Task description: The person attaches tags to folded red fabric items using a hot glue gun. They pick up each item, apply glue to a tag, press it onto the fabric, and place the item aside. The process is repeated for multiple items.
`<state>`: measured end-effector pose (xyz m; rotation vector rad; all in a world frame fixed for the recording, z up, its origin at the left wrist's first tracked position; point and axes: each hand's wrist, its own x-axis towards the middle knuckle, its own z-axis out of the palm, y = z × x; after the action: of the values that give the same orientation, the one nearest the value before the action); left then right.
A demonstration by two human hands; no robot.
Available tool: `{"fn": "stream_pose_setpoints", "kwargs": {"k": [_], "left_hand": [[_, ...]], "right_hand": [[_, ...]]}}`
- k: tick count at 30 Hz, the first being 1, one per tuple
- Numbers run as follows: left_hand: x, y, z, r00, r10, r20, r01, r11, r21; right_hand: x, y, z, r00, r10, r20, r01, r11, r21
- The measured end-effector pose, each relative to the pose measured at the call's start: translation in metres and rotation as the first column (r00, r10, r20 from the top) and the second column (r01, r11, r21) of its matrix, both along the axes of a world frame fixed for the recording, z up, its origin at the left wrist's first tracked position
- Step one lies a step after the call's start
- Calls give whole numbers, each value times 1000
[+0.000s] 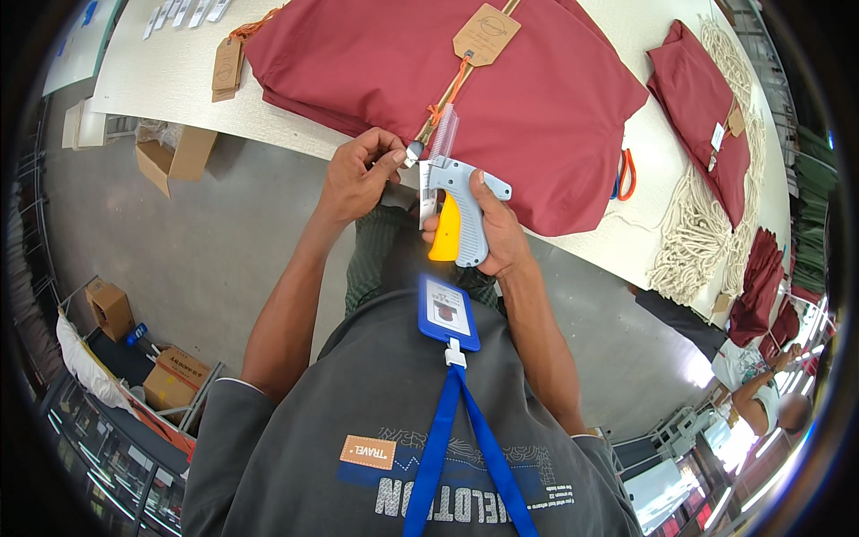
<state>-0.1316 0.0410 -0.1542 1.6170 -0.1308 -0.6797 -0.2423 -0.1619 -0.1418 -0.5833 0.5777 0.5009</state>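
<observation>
A maroon fabric item (546, 116) lies folded on the white table (161, 89). A kraft hang tag (483, 34) rests on it beside a brassy cord (456, 85) with orange string. My left hand (362, 179) is closed in a pinch on a small white label (411, 156) at the cord's lower end, just left of the gun's nose. My right hand (497, 237) grips a grey tagging gun (465, 192) with a yellow trigger, loaded with clear plastic fasteners and with a white label strip along its front.
Orange-handled scissors (626, 174), more kraft tags (226, 67), another maroon bundle (680, 89) and cream rope (680, 259) lie on the table. A cardboard box (174, 157) stands on the floor below; a cart with boxes (174, 380) is at lower left. Another person (761, 403) works at right.
</observation>
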Motion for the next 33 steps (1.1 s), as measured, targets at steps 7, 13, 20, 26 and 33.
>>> {"fn": "stream_pose_setpoints", "kwargs": {"k": [7, 13, 20, 26, 33], "left_hand": [[-1, 0, -3, 1000, 7, 0, -7, 1000, -16], [-1, 0, 0, 1000, -2, 0, 2, 1000, 7], [-4, -1, 0, 1000, 21, 18, -22, 1000, 15], [-4, 0, -2, 987, 6, 159, -15, 998, 58], [2, -4, 17, 931, -70, 358, -9, 976, 216]], "right_hand": [[1, 1, -2, 1000, -2, 8, 1, 1000, 30], [4, 3, 4, 1000, -3, 11, 3, 1000, -27], [4, 8, 8, 1000, -12, 29, 14, 997, -70], [4, 9, 7, 997, -44, 59, 43, 999, 14], [5, 9, 5, 998, -40, 54, 39, 999, 18]]}}
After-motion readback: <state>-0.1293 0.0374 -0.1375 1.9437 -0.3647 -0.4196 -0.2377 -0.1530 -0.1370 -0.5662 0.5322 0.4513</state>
